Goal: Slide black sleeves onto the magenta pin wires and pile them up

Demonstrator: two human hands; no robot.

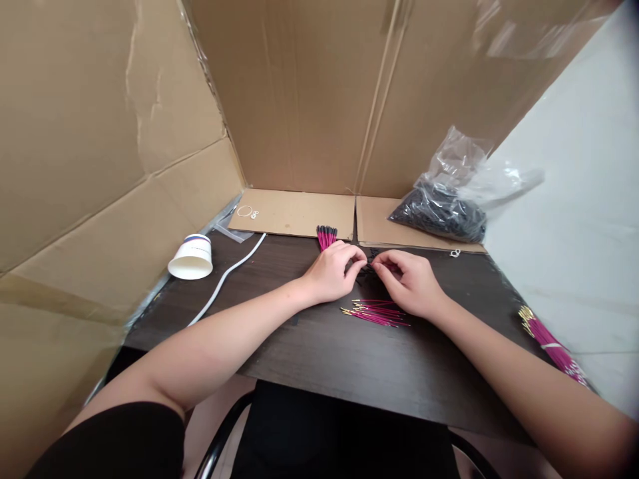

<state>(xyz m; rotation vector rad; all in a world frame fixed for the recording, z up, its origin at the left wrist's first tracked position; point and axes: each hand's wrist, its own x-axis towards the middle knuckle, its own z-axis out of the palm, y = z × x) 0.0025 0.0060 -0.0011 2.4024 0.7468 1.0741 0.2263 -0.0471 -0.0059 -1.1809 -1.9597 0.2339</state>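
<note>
Pink thin wires with gold tips (375,313) lie loose on the dark wooden table (349,359), just beside the right hand (410,279). The left hand (333,269) rests on a bunch of pink wires with black ends (327,236). Both grips pinch together over small black parts (370,258) between them; what exactly they clasp I cannot tell. Fitting an end looks under way; fine alignment comes next.

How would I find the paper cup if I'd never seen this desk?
Start at the dark table and go to its far left corner, by the cardboard wall. There the paper cup lies tipped beside a white cable. It is the only white, round container there.
</note>
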